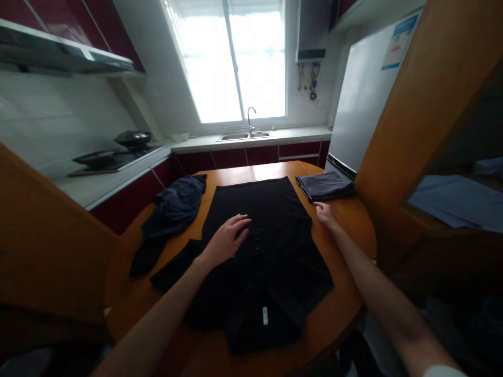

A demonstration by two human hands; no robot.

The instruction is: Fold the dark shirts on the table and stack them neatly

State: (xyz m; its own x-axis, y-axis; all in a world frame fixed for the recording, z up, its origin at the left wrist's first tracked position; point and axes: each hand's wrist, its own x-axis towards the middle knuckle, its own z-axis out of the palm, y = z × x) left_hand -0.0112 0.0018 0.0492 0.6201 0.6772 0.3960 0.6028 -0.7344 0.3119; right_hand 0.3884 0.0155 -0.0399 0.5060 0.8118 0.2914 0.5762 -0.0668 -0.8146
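Wooden table (361, 225): broad, round-ended, orange-brown, shiny along the far side; probably smooth enough to let cloth slide if tugged from one end.

Black shirt (271, 235): on the middle of the table, laid out flat, with the hem (255, 181) at the far side and the collar (251, 330) close to the near edge. At risk of slipping over that edge if drawn nearer; at risk of skewing or creasing if pressed or pulled on one side only. In looks, plain deep black, short-sleeved, mostly smooth, with both sleeves (176, 267) angled outward; too dark for fine folds to show.

Dark blue garment (176, 204): rumpled in a loose heap to the left of the shirt, darkening to black at the near end; could be caught and dragged by a wide sweep leftward.

Folded stack (324, 183): at the far right, grey-blue on top, with a black-and-white patterned edge; could be knocked askew by a careless forward reach.

Left hand (228, 241): over the shirt's left half, with loosely bent fingers slightly spread, pinching nothing visible; impossible to tell whether touching cloth.

Right hand (324, 213): beside the shirt, near the stack, with the index finger extended and the others seemingly curled; cannot tell whether pinching anything.

White label (265, 315): a small strip inside the collar.
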